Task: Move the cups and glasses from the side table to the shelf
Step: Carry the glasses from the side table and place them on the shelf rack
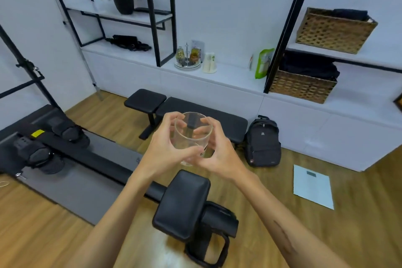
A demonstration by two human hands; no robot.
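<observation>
Clear round drinking glass [192, 137] held upright in mid-air above black padded bench [202, 119], fingers of left hand [165, 148] and right hand [219, 154] curled round its wall. Advised: glass kept level, carried to white shelf ledge [228, 76], set beside white cup [209, 62].

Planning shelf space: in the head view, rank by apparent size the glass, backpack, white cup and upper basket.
1. Upper basket
2. Backpack
3. Glass, held in both hands; it is nearest the camera, so its true rank is unsure
4. White cup on the shelf
</observation>
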